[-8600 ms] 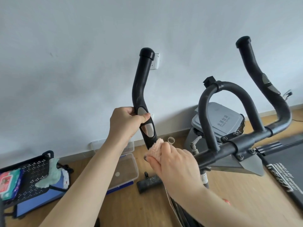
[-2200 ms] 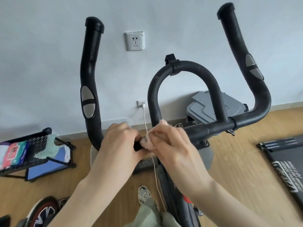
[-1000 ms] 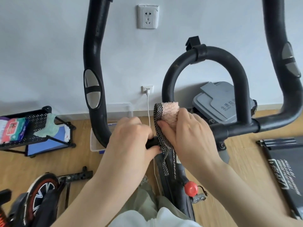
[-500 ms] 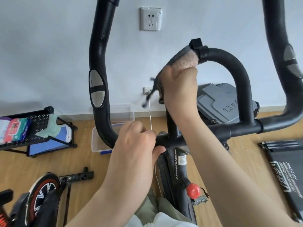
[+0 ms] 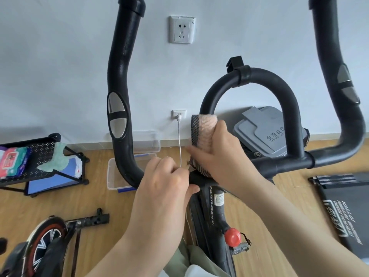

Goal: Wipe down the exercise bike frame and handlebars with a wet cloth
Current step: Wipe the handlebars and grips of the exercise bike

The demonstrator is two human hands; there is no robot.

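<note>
The black handlebars of the exercise bike fill the middle of the view, with a centre loop and a frame post running down. My right hand presses a pink cloth with a dark checked edge around the lower left leg of the loop. My left hand grips the crossbar just left of the cloth. The bar under both hands is hidden.
A black mesh rack with wipes and a green cloth stands at the left. A clear plastic box sits on the wood floor by the wall. A grey bin is behind the loop, a treadmill at the right, a wheel bottom left.
My right hand has slid the cloth down from the top of the centre loop to its lower left leg. My left hand has stayed on the crossbar.
</note>
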